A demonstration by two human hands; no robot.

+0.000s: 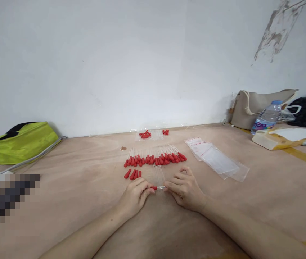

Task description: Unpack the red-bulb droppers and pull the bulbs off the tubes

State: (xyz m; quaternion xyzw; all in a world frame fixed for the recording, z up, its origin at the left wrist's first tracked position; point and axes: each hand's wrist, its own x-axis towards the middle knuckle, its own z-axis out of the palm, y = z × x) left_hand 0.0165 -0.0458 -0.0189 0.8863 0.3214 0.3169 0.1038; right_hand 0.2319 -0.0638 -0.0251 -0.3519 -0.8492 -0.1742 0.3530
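My left hand (137,196) is closed on a red rubber dropper bulb (153,187), most of it hidden by the fingers. A clear glass dropper tube (161,187) meets the bulb's open end; my right hand (185,189) pinches its other end. How far the tube sits inside the bulb I cannot tell. Just beyond my hands lie several bare glass tubes (159,175). Loose red bulbs (134,175) rest near my left hand. Farther back runs a row of droppers with red bulbs (155,159), their clear stems pointing at the wall.
Overlapping clear zip bags (215,157) lie to the right. Near the wall are more red bulbs (145,134) on clear plastic. A yellow-green bag (25,142) stands at left; a water bottle (266,117), a beige bag (250,108) and a tissue pack (269,139) are at right.
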